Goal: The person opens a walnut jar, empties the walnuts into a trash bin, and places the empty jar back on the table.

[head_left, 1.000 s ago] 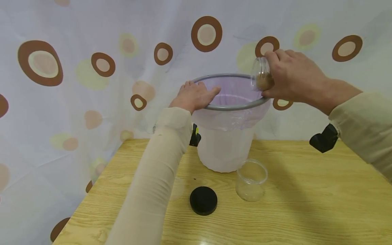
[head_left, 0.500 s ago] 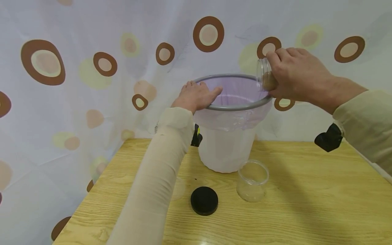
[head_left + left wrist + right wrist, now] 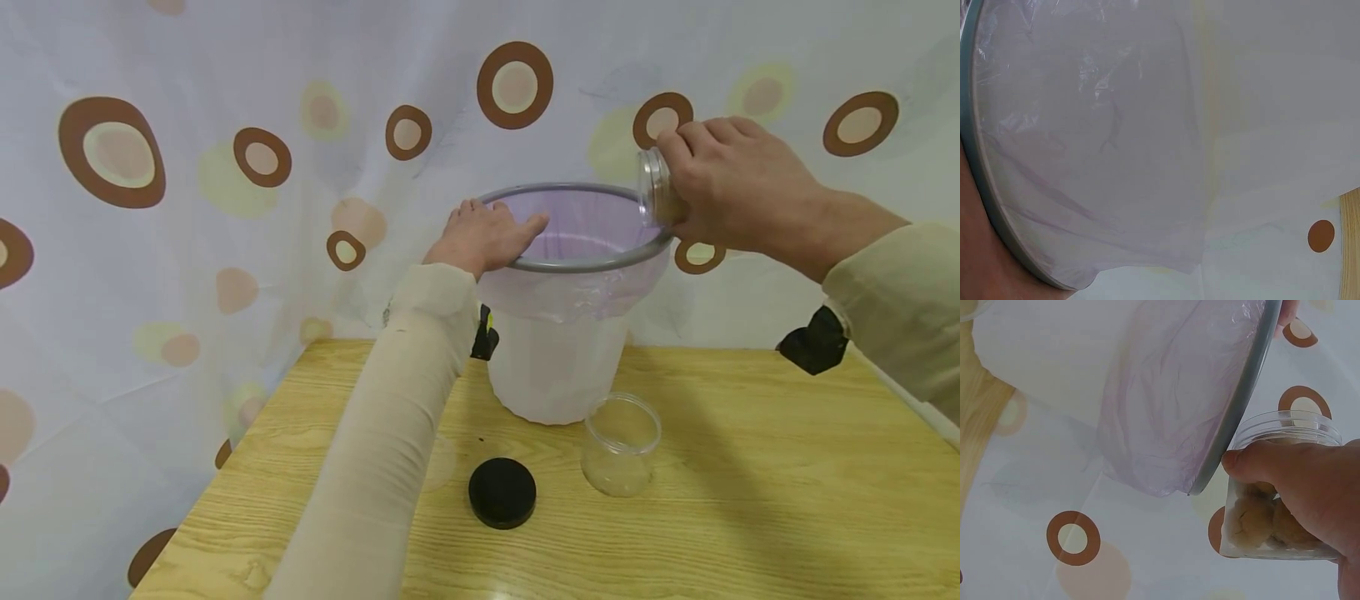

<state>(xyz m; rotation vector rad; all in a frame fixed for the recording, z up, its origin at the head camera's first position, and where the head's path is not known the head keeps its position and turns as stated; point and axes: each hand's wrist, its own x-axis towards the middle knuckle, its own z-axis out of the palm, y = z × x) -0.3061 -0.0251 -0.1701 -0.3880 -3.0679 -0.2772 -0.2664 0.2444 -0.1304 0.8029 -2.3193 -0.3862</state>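
Note:
My right hand (image 3: 746, 187) grips a clear plastic jar (image 3: 654, 190) by its side, at the right rim of the bin. The jar lies tipped with its uncapped mouth toward the bin's opening. Several brown roundish lumps (image 3: 1254, 522) sit inside it in the right wrist view; their kind is unclear. My left hand (image 3: 487, 237) rests on the left of the grey rim (image 3: 577, 266), its thumb stretched over the opening. The white bin (image 3: 555, 367) stands upright, lined with a thin purple bag (image 3: 570, 292) folded over its rim. The bag's bottom is hidden.
On the wooden table (image 3: 787, 467), a second clear jar (image 3: 621, 450) stands uncapped in front of the bin. A black lid (image 3: 502, 492) lies beside it. A faint clear disc (image 3: 441, 462) is partly behind my left sleeve. A patterned curtain (image 3: 300, 67) hangs behind.
The jar in my right hand has shifted slightly right and turned a little, its mouth now less visible. My left hand stays on the rim. The whole view drifts slightly.

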